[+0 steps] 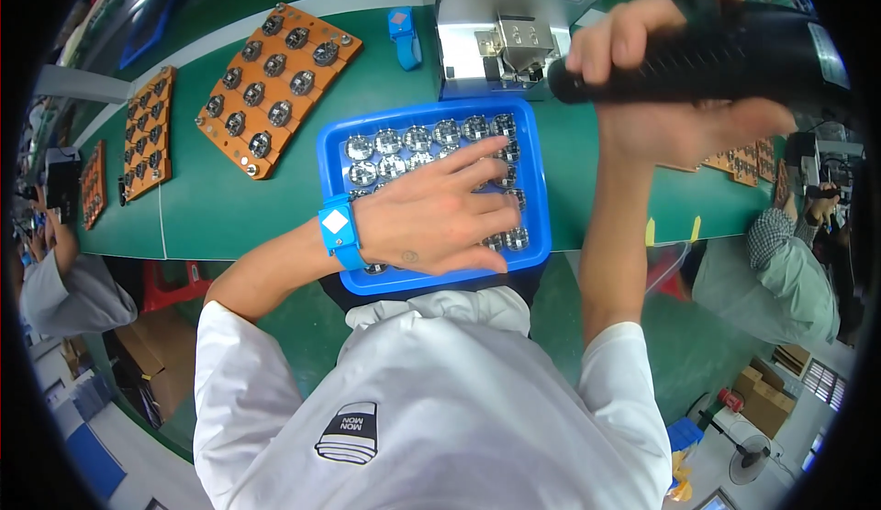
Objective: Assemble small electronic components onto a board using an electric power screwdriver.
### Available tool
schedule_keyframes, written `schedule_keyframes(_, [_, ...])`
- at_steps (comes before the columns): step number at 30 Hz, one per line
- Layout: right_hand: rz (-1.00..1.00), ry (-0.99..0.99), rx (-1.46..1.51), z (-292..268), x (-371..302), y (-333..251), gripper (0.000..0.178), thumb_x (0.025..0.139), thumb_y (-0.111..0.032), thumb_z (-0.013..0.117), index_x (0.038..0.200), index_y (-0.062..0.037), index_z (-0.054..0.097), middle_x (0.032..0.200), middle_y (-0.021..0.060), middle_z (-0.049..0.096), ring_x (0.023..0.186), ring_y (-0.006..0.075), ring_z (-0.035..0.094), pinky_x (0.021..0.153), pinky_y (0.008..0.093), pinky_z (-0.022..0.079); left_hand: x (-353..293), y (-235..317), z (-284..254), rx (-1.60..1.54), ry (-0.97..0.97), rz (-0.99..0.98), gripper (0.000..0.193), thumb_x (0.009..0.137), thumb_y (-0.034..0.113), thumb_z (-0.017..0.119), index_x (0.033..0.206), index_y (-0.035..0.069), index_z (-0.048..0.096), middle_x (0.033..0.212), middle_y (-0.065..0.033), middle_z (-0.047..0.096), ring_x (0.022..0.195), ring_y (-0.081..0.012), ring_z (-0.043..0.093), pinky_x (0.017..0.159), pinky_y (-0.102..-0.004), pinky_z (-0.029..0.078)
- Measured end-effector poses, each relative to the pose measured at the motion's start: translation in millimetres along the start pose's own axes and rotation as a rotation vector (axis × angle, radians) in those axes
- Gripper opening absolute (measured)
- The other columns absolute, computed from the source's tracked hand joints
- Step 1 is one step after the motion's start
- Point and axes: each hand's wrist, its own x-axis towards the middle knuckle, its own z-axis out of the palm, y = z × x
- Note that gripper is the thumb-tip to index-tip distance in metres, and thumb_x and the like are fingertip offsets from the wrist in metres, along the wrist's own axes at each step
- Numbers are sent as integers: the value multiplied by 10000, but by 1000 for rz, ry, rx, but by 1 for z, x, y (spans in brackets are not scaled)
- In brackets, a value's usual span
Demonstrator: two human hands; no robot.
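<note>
My left hand (440,212), with a blue wrist strap (340,233) on its wrist, lies palm down over a blue tray (541,235). Its fingers are spread, and whatever is under the palm is hidden. Rows of small round silver-and-black parts (418,138) fill the tray. At the upper right, my right hand (652,134) is raised with fingers curled over a black cylindrical tool (697,62) with a ribbed grip. The tool lies across the hand close to the camera and hides part of it; the thumb stretches out below.
Orange boards (218,111) carrying round dark parts lie at the left of the green table (587,207). A silver metal machine (514,10) stands at the back, beside another blue strap (404,38). More orange boards (748,161) lie right. People (775,271) sit at both sides.
</note>
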Motion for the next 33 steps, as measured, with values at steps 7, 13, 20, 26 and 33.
schedule_keyframes(7, [-32, 186, 204, 4, 6, 21, 1064, 832, -920, 378, 1405, -25, 389, 640, 126, 583, 478, 226, 567, 505, 365, 519, 0, 0, 3, -1, 60, -5, 468, 928, 505, 619, 1012, 45, 629, 1041, -83, 679, 1125, -330, 557, 1240, -528, 295])
schedule_keyframes(13, [-256, -319, 801, -20, 35, 77, 1087, 801, -944, 388, 1354, -9, 414, 606, 100, 564, 483, 206, 574, 476, 336, 500, 1, 1, 0, -4, -6, -5, 496, 952, 519, 623, 1117, 51, 634, 1191, -85, 669, 1141, -336, 562, 1212, -574, 328])
schedule_keyframes(20, [185, -147, -603, -15, -5, 16, 824, 898, -801, 494, 795, 15, 542, 706, 105, 615, 562, 153, 571, 525, 281, 486, -1, 1, 4, -46, 76, -27, 486, 937, 506, 616, 1062, 36, 632, 1012, -114, 666, 1145, -347, 546, 1241, -544, 282])
schedule_keyframes(26, [149, -97, -201, -1, -58, -43, 1177, 789, -967, 332, 1549, -72, 249, 791, 137, 571, 587, 259, 579, 562, 416, 529, -5, -2, 4, -129, 19, -104, 613, 914, 546, 670, 1255, 40, 607, 1139, -202, 594, 1248, -407, 508, 1216, -574, 310])
schedule_keyframes(33, [125, 60, -119, 1, -99, -32, 1222, 744, -981, 425, 1441, 17, 314, 746, 205, 615, 586, 299, 604, 549, 421, 540, -5, -1, 4, -115, 49, -134, 652, 880, 524, 721, 1286, 33, 588, 1196, -225, 560, 1314, -450, 465, 1203, -568, 325])
